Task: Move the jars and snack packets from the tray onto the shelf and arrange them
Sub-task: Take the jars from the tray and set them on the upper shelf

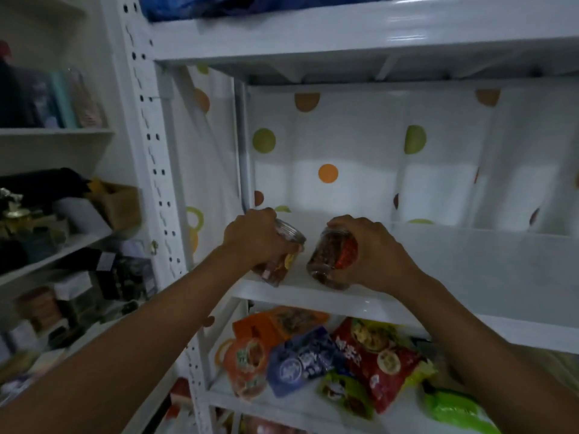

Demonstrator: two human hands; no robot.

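My left hand [250, 238] grips a clear jar [279, 270] of brownish snacks, tilted, with its base at the front left of the white shelf [438, 270]. My right hand [372, 249] grips a second clear jar [329, 261] with a red label and dark reddish contents. That jar is also tilted, and its base rests on the same shelf just right of the first. The lids are hidden under my fingers. Several snack packets [329, 355] in orange, blue, red and green lie in a heap on the shelf below. The tray is not in view.
A polka-dot sheet [344, 151] lines the back and side of the shelf bay. A perforated white upright [156, 170] stands at the left. Beyond it are other shelves [56, 245] crowded with boxes and dark items. A blue bag [219, 4] lies on the top shelf.
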